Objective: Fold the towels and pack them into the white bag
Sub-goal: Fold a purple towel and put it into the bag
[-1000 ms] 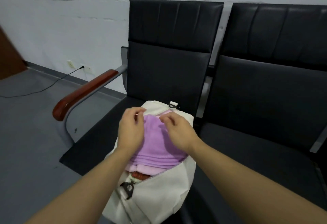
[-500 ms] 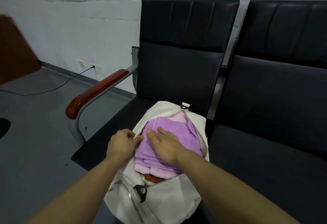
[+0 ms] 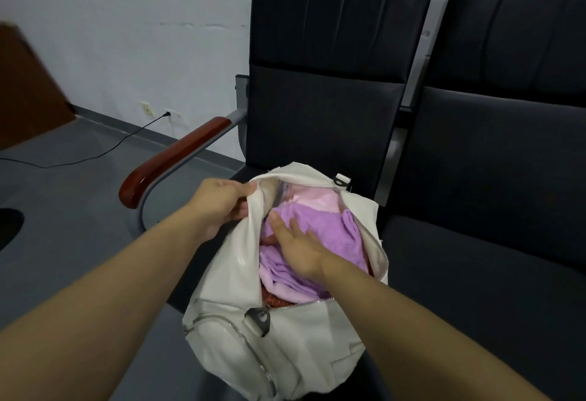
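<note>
Your left hand [image 3: 222, 207] grips the left edge of the white bag [image 3: 285, 337], fingers curled round the fabric and holding the opening apart. Your right hand [image 3: 298, 248] lies flat, fingers straight, pressing on the purple towel [image 3: 329, 229] inside the bag. A pink towel [image 3: 314, 197] sits behind the purple one, and a red item [image 3: 272, 299] shows beneath at the near end of the opening. The bag rests on the black seat [image 3: 459, 273], beside the wooden armrest [image 3: 171, 159]. A cable [image 3: 95, 153] runs across the floor.
</note>
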Tool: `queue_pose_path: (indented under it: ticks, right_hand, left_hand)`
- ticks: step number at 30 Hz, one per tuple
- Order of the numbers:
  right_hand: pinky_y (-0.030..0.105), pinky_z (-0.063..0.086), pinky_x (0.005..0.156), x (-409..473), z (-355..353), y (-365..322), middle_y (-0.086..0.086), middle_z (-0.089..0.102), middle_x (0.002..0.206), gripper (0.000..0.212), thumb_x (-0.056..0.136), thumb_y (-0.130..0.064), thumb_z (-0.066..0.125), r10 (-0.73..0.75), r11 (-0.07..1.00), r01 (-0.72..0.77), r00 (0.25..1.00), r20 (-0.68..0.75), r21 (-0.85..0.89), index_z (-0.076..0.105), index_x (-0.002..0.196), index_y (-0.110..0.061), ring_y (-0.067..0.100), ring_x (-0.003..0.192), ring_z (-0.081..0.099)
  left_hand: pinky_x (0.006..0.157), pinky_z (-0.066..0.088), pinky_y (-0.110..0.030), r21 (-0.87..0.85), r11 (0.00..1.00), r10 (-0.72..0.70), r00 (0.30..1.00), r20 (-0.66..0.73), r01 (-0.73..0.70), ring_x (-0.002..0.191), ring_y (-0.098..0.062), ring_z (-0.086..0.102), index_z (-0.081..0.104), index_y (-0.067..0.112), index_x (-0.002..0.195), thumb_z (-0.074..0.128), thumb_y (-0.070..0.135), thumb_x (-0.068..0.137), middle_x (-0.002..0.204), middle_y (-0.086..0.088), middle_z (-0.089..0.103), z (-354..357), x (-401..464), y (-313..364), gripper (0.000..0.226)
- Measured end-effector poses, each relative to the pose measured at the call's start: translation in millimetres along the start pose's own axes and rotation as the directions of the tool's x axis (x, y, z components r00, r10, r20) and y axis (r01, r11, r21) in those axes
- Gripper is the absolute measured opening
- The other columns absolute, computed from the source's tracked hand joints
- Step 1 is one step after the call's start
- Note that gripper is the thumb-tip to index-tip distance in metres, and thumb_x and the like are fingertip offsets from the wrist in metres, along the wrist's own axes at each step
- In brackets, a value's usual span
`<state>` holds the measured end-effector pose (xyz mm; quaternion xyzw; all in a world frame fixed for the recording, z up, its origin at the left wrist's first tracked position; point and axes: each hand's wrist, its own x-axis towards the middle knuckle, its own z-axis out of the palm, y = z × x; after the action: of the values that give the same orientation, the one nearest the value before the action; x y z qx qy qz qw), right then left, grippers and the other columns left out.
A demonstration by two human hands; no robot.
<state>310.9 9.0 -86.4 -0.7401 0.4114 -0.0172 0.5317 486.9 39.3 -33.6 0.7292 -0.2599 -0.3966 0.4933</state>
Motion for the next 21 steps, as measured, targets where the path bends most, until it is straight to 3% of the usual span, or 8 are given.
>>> queue_pose_path:
  ticks: [3,5,7,9,12,15,18,21]
  right_hand:
    - [0.047,-0.019,0.118,9,2,11,-0.008,-0.002,0.168,0.085,0.090,-0.079,-0.004,-0.041,0.999,0.041,0.999,-0.010,-0.018,0.054,0.141,-0.043,0.020,0.152,-0.022]
    - [0.044,-0.023,0.119,11,3,15,-0.011,0.025,0.164,0.098,0.085,-0.085,-0.003,-0.114,0.993,0.114,0.993,-0.007,0.028,0.075,0.117,-0.035,0.010,0.153,-0.016]
    - [0.045,-0.020,0.120,8,5,14,-0.018,0.056,0.143,0.093,0.094,-0.075,0.001,-0.198,0.977,0.199,0.980,-0.012,0.073,0.080,0.103,-0.027,0.008,0.153,0.011]
    - [0.048,-0.005,0.123,-4,5,8,-0.020,0.069,0.118,0.082,0.100,-0.068,0.009,-0.280,0.955,0.284,0.958,-0.059,0.086,0.078,0.104,-0.024,0.011,0.137,0.039]
    - [0.041,0.030,0.110,-17,5,4,-0.008,0.073,0.100,0.073,0.104,-0.059,0.017,-0.352,0.934,0.358,0.909,-0.223,-0.019,0.079,0.097,-0.022,0.012,0.105,0.052]
    - [0.034,0.046,0.097,-24,6,5,-0.001,0.076,0.079,0.087,0.097,-0.072,0.013,-0.188,0.975,0.194,0.980,-0.068,0.105,0.080,0.095,-0.017,0.010,0.082,0.066]
    - [0.040,0.044,0.105,-21,8,1,0.000,0.077,0.081,0.103,0.084,-0.087,0.007,-0.049,0.998,0.048,0.998,0.042,0.041,0.078,0.095,-0.013,0.017,0.089,0.069]
    - [0.038,0.042,0.104,-19,24,-10,0.004,0.072,0.082,0.117,0.058,-0.105,0.007,0.015,1.000,-0.012,0.981,0.195,-0.018,0.069,0.084,-0.009,0.022,0.081,0.063]
  left_hand:
    - [0.063,0.059,-0.027,-0.016,0.999,-0.031,0.999,0.015,0.031,0.083,-0.022,0.069,0.072,-0.001,0.106,0.074,0.015,0.092,0.097,-0.015,0.074,-10,8,9,0.022]
    - [0.064,0.060,-0.027,0.028,0.999,-0.036,0.999,0.011,0.035,0.087,-0.024,0.071,0.073,0.000,0.106,0.074,0.015,0.092,0.101,-0.015,0.075,-15,13,11,0.021]
    - [0.066,0.059,-0.029,0.057,0.998,-0.037,0.999,-0.005,0.037,0.085,-0.024,0.071,0.073,0.000,0.106,0.075,0.016,0.092,0.100,-0.016,0.076,-13,15,10,0.021]
    - [0.065,0.058,-0.029,0.057,0.998,-0.039,0.999,-0.016,0.040,0.080,-0.021,0.070,0.073,0.000,0.105,0.075,0.017,0.092,0.096,-0.014,0.075,-9,14,10,0.021]
    - [0.065,0.059,-0.030,0.070,0.996,-0.048,0.998,-0.032,0.051,0.083,-0.022,0.071,0.073,0.002,0.105,0.074,0.017,0.093,0.098,-0.013,0.075,-6,11,10,0.020]
    - [0.060,0.059,-0.026,0.076,0.996,-0.038,0.998,-0.047,0.041,0.081,-0.022,0.070,0.073,0.000,0.102,0.076,0.017,0.091,0.099,-0.014,0.075,-8,9,8,0.021]
    - [0.061,0.059,-0.028,0.077,0.996,-0.042,0.998,-0.055,0.046,0.081,-0.022,0.072,0.073,0.000,0.104,0.075,0.018,0.092,0.099,-0.014,0.075,-6,4,7,0.022]
    - [0.062,0.059,-0.028,0.077,0.996,-0.046,0.998,-0.049,0.050,0.081,-0.022,0.072,0.073,0.000,0.103,0.074,0.018,0.093,0.097,-0.013,0.075,-3,-3,7,0.020]
